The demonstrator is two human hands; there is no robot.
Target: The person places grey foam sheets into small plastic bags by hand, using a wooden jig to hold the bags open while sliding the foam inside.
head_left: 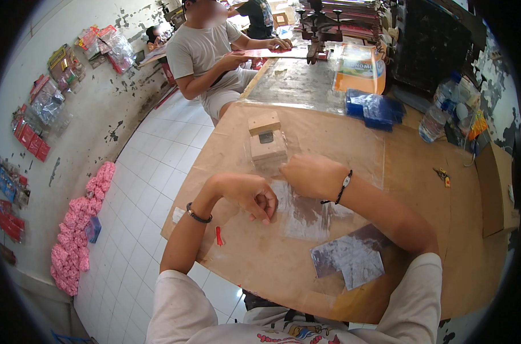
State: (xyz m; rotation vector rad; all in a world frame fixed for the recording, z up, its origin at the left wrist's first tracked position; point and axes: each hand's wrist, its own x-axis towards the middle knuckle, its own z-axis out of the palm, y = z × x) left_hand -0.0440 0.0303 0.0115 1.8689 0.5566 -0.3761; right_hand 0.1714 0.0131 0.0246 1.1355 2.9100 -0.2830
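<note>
My left hand is over the brown-papered table, its fingers curled inward. Whatever lies between thumb and fingers is too small to make out. To its right, my right hand is closed with knuckles up, its fingertips partly hidden, at the top of some clear plastic sheets. Just beyond both hands sits a wooden block with a dark metal piece set in it. More clear plastic sheets lie in an uneven pile by my right elbow. A small red object rests left of the sheets.
Across the table a co-worker holds a flat pinkish piece by a metal press. Blue plastic packs, a water bottle, small snips and a cardboard box stand or lie rightward. Pink bundles line the left floor.
</note>
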